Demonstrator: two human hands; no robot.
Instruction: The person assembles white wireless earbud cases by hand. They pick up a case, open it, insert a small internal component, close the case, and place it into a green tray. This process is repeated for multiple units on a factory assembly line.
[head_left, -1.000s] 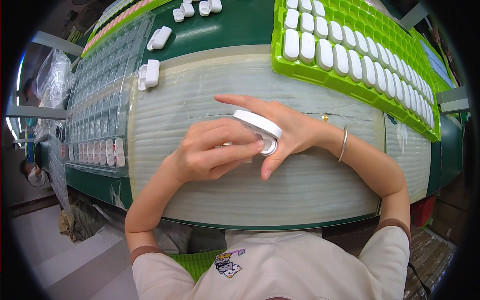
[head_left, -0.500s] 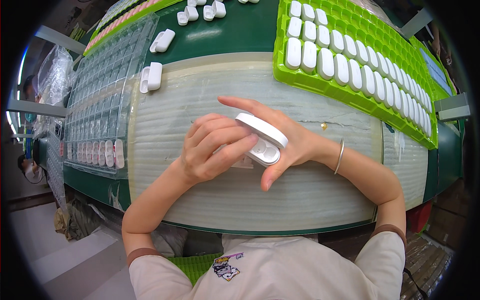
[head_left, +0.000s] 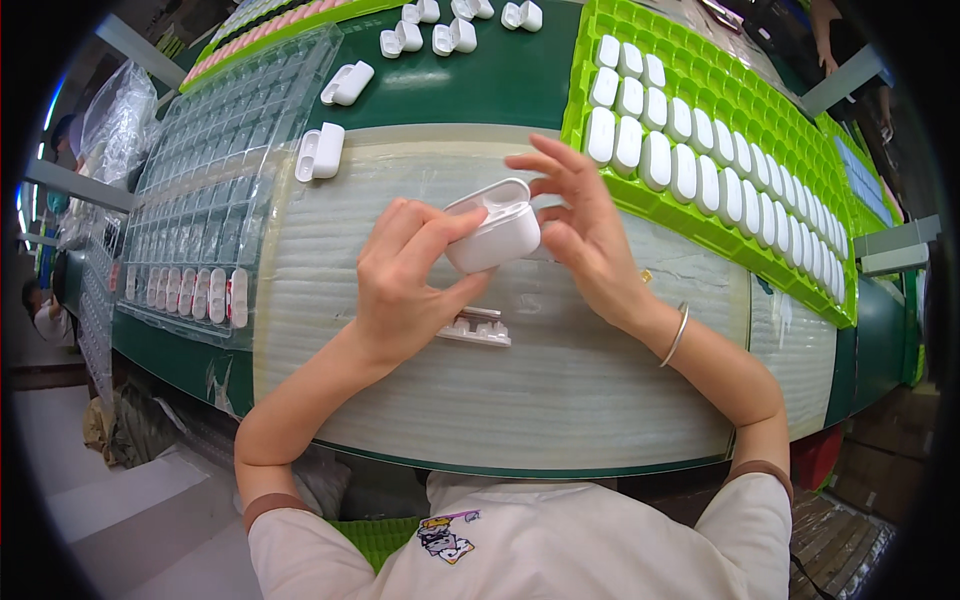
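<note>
A white earbud charging case [head_left: 500, 245] with its lid raised is held above the mat. My left hand [head_left: 400, 275] grips it from the left, thumb below and index finger at the opening. To the right of the case, my right hand [head_left: 590, 240] has its fingers spread and holds nothing; its thumb is close to the case's side, and I cannot tell if they touch. Small white plastic pieces [head_left: 475, 330] lie on the mat below the case, partly hidden by my left hand.
A green tray [head_left: 720, 95] with rows of white cases stands at the right. At the left lies a clear plastic tray [head_left: 230, 130] with several small white and red parts in its front row. Several open white cases [head_left: 322, 152] sit along the back of the pale mat [head_left: 560, 410] and the green table.
The case has turned and moved up and left, out of my right hand and into my left. My right hand has drawn back with spread fingers. The pieces on the mat now show more.
</note>
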